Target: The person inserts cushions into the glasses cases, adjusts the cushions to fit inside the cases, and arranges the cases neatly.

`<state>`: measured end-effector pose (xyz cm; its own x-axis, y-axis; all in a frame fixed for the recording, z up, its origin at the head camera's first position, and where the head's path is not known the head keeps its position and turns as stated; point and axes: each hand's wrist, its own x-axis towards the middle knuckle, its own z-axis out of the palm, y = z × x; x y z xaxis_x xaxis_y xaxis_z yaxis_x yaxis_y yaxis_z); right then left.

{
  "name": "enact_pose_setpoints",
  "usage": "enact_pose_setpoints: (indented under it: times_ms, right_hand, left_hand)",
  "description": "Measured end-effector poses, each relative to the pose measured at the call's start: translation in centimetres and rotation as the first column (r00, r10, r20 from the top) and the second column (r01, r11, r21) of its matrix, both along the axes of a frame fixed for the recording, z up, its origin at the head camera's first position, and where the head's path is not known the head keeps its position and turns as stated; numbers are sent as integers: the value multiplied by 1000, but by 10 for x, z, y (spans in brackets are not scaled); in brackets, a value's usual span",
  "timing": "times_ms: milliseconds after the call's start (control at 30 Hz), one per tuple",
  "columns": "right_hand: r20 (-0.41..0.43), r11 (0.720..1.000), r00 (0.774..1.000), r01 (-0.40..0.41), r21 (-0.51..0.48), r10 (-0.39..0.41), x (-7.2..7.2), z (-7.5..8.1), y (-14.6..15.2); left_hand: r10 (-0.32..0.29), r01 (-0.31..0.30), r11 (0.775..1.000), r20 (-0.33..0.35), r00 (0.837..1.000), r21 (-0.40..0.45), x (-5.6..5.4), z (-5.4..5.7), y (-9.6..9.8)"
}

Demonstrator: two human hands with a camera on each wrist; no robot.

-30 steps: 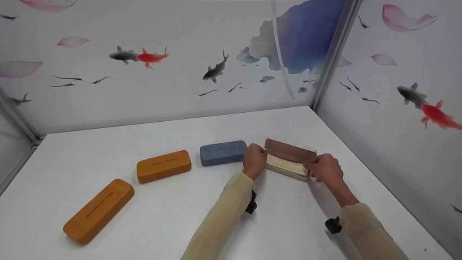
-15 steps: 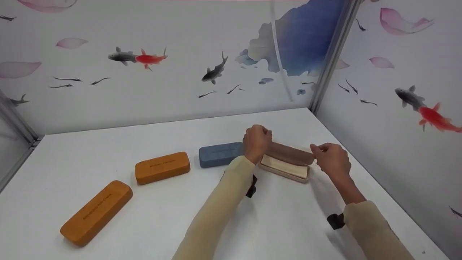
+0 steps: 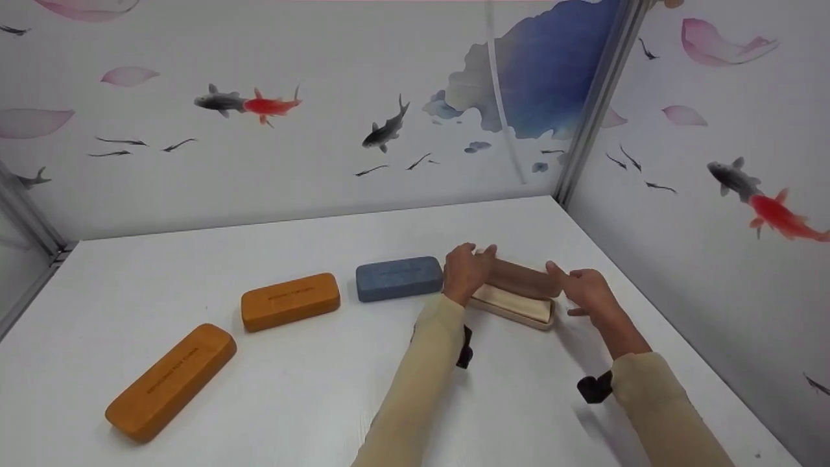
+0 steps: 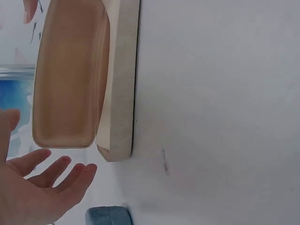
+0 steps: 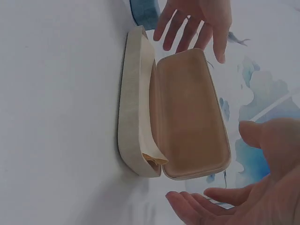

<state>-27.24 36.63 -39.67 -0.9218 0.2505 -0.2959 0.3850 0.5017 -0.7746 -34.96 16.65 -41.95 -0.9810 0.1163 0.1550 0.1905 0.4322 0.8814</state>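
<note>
An open cream glasses case [image 3: 515,318] lies on the table at the right, its brown-lined lid [image 3: 522,279] tilted up at the back. A pale folded cloth [image 3: 517,303] lies in its base. My left hand [image 3: 464,272] is by the lid's left end; the left wrist view shows its fingers [image 4: 77,180] spread and loosely bent, holding nothing. At the other end is my right hand [image 3: 591,290]. In the right wrist view its thumb [image 5: 253,133] and fingers [image 5: 192,208] are apart, with nothing gripped. Whether either hand touches the lid I cannot tell.
A blue case [image 3: 399,279] is just left of my left hand. Farther left lie two shut orange cases, one at mid-left [image 3: 290,301] and another nearer the front [image 3: 172,383]. Printed wall panels [image 3: 311,188] stand behind and to the right of the white table [image 3: 292,395].
Both hands have left the cloth's ends and risen to the lid's ends. Their fingers, pinched together before, are now spread. The cloth stays in the base.
</note>
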Motion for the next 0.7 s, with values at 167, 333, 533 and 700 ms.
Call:
enact_pose_setpoints:
  times_ms: [167,333,533,700]
  right_hand:
    - [66,995,997,-20,-93,26,-1,-3,-1]
    - [96,991,995,-26,-130,39,-2,-5,-1]
    - [109,992,992,-49,-115,62,1,-5,-1]
    - [108,995,992,-53,-90,63,2,-3,-2]
  left_hand:
    - [39,-38,999,-37,999,19,1,-8,5]
    - [98,-94,993,-49,994,64,2,-13,8]
    - [138,-145,986,86,987,83,6,-5,9]
    - [100,-118,991,224,969,68,10,4,2]
